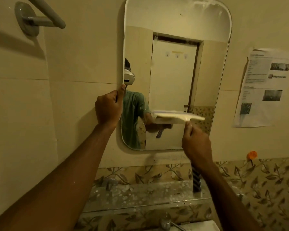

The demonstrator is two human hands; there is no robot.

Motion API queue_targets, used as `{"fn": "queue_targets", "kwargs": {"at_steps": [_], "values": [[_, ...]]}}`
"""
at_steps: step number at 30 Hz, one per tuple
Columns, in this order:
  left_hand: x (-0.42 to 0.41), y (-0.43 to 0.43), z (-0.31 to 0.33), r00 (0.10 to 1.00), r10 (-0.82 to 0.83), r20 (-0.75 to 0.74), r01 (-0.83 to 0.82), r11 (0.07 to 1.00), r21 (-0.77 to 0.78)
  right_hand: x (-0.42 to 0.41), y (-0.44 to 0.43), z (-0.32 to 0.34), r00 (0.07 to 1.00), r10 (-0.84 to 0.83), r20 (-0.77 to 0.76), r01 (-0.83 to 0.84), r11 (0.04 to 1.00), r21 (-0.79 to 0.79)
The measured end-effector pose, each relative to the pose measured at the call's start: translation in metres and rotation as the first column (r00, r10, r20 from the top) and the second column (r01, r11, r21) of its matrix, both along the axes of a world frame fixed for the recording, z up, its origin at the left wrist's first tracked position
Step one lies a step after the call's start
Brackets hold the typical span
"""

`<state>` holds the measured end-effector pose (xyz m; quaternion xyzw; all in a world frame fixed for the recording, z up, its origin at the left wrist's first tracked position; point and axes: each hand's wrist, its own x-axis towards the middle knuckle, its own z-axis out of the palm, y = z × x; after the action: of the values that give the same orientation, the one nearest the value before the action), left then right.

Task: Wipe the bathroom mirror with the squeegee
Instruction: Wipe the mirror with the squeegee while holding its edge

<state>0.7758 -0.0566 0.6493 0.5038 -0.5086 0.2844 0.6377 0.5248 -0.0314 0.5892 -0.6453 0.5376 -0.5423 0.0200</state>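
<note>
The tall rounded mirror (173,64) hangs on the cream tiled wall. My left hand (108,107) grips its left edge at mid height, thumb on the rim. My right hand (196,144) holds the handle of the squeegee (178,117), whose pale blade lies flat and level against the lower right part of the glass. The striped dark end of the handle sticks out below my wrist. Streaks of foam or water show near the mirror's top.
A grey towel bar (40,19) is fixed at upper left. A printed paper sheet (264,87) is stuck to the wall right of the mirror, with an orange hook (252,155) below it. Under the mirror are a glass shelf (140,197), a tap (167,222) and a basin corner.
</note>
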Motion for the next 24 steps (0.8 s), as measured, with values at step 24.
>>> {"fn": "queue_targets", "kwargs": {"at_steps": [24], "values": [[0.003, 0.003, -0.031, 1.0, -0.024, -0.006, 0.024, 0.996, 0.088, -0.012, -0.01, -0.007, 1.0, -0.016, -0.004, 0.016, 1.0, 0.01]]}}
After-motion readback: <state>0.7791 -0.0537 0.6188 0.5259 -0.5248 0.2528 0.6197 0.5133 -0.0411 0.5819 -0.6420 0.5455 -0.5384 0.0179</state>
